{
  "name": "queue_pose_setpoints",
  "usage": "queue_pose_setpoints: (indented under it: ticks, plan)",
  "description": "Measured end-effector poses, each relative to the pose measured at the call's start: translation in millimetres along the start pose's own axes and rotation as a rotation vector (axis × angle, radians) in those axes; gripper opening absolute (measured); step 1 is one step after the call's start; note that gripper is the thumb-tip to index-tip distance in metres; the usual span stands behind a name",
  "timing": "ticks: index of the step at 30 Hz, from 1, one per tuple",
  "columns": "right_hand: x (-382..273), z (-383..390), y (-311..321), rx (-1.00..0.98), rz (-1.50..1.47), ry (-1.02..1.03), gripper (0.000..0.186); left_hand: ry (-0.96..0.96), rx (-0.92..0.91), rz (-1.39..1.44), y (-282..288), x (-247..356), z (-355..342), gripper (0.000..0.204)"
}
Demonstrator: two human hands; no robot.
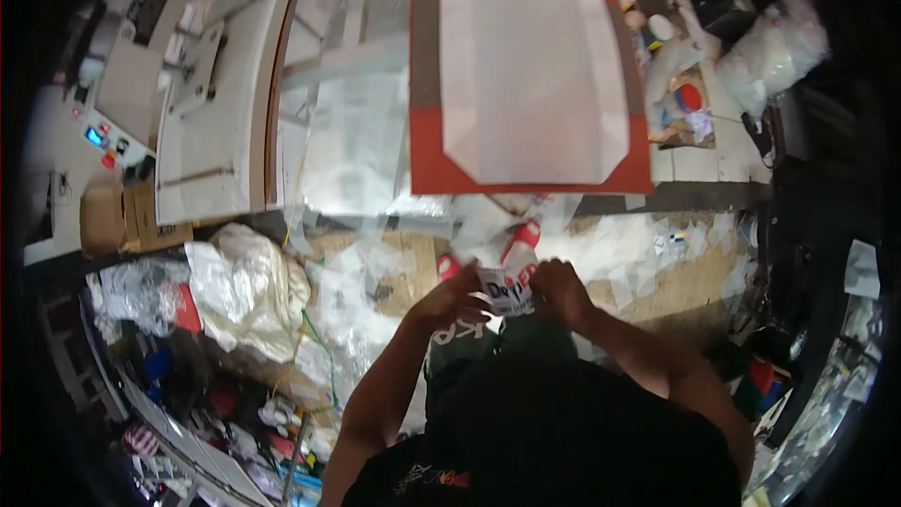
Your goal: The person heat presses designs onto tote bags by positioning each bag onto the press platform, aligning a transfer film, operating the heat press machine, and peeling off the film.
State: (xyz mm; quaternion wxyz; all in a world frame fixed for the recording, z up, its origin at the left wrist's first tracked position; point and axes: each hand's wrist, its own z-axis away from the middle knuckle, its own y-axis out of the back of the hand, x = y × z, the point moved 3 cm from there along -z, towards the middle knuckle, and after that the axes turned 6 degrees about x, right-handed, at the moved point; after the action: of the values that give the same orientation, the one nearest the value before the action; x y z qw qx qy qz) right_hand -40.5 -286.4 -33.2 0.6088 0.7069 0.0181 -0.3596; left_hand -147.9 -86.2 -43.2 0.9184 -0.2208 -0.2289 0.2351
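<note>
Close to my body I hold a small white sheet (pixel 507 304) with black and red lettering, stretched between both hands. My left hand (pixel 454 295) is closed on its left edge, and my right hand (pixel 563 295) grips the opposite side. Whether it is paper, film or cloth I cannot tell. Beyond my hands, a white tote bag (pixel 535 75) lies flat on an orange-red board (pixel 427 155), its handles pointing away from me. Neither hand touches the bag.
A machine with a control panel (pixel 105 143) stands at the left, beside a cardboard box (pixel 141 216). White plastic sacks (pixel 246 291) lie on the floor at left. Tape and small containers (pixel 661 30) crowd the right of the board. Paper scraps (pixel 638 268) litter the floor.
</note>
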Motion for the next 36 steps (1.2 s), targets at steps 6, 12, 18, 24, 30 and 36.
queue_pose_setpoints:
  ticks: [6,12,18,24,30,36]
  plan:
    - [5.8,26.2,151.6,0.550,-0.052,-0.006,0.032,-0.514,0.003,-0.710,-133.5,109.4,24.4,0.023]
    - [40.7,-10.9,219.5,0.722,0.110,-0.019,0.045,-0.980,0.392,-0.741,-128.8,235.6,-8.4,0.012]
    - [79.5,-57.8,216.0,0.779,0.075,-0.110,0.045,-0.974,0.726,-0.861,-42.7,333.5,-62.9,0.029]
    - [102.0,-117.0,196.5,0.748,0.102,-0.179,0.046,-1.007,0.921,-1.103,-3.9,389.2,-84.5,0.034]
    - [113.0,-165.4,190.5,0.675,0.242,-0.153,0.059,-1.375,1.118,-1.300,-19.5,332.0,-54.8,0.059]
    - [139.9,-218.7,190.1,0.469,0.408,-0.259,0.070,-1.360,0.998,-1.602,-69.3,249.4,-42.8,0.057]
